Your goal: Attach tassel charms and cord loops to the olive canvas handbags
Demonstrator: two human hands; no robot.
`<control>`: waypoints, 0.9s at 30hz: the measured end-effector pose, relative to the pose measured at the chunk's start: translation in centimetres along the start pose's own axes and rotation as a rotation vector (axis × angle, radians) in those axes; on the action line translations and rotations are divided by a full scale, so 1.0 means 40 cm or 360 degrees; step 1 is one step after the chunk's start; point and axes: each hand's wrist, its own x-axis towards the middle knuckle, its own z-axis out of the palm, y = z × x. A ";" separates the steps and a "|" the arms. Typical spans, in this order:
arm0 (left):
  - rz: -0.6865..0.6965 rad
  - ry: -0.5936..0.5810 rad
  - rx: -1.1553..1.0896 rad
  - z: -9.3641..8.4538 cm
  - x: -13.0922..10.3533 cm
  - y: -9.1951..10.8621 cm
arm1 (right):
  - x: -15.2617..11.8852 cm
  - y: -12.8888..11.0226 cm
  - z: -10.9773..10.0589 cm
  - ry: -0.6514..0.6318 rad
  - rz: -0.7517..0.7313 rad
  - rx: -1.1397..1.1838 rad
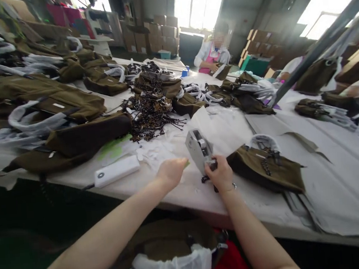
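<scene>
My right hand (221, 173) is closed at the near end of a grey tape dispenser (196, 152), which stands tilted on the table near its front edge. To the left of the dispenser, my left hand (172, 173) is closed, with a small greenish tip showing at its fingers; what it holds is too small to name. An olive bag (269, 171) with a wrapped handle and a dark tassel lies right of my right hand. A heap of dark cords with beads (149, 112) lies beyond my left hand.
A white power bank (117, 171) lies at the front left, near several olive bags (71, 139). A grey metal pole (313, 53) slants across the right. Across the table, a person (213, 57) holds a bag. Another olive bag with a white-wrapped handle (174, 267) is below the table edge.
</scene>
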 end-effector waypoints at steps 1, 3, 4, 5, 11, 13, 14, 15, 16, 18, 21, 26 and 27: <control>0.0069 -0.0049 -0.0029 0.028 0.000 0.037 | -0.002 -0.005 -0.010 -0.0034 0.0023 -0.0005; 0.0134 -0.0089 -0.0087 0.073 -0.006 0.086 | -0.014 -0.018 -0.039 -0.0050 0.0065 -0.0006; 0.0133 -0.0072 -0.0140 0.090 -0.012 0.097 | -0.025 -0.026 -0.057 -0.0024 0.0082 0.0004; 0.0117 -0.0039 -0.0213 0.103 -0.021 0.100 | -0.039 -0.036 -0.078 0.0014 0.0092 0.0027; -0.0112 0.0240 -0.0483 0.131 -0.116 0.043 | -0.118 -0.093 -0.177 -0.0124 0.0052 0.0346; -0.0142 0.0295 -0.0471 0.134 -0.150 0.032 | -0.131 -0.103 -0.182 -0.0242 0.0044 0.0402; -0.0140 0.0307 -0.0467 0.136 -0.163 0.030 | -0.136 -0.107 -0.179 -0.0305 0.0042 0.0425; -0.0127 0.0309 -0.0461 0.138 -0.172 0.031 | -0.140 -0.111 -0.175 -0.0363 0.0041 0.0446; -0.0099 0.0298 -0.0448 0.140 -0.176 0.034 | -0.143 -0.115 -0.170 -0.0413 0.0042 0.0462; 0.0004 0.0251 -0.0395 0.143 -0.170 0.043 | -0.149 -0.123 -0.163 -0.0489 0.0038 0.0488; 0.0213 0.0171 -0.0250 0.147 -0.137 0.051 | -0.157 -0.132 -0.166 -0.0530 0.0027 0.0525; 0.0341 -0.0010 -0.0150 0.146 -0.082 0.045 | -0.171 -0.123 -0.192 -0.0522 0.0052 0.0524; 0.0334 -0.0023 -0.0146 0.146 -0.076 0.042 | -0.175 -0.118 -0.196 -0.0520 0.0065 0.0519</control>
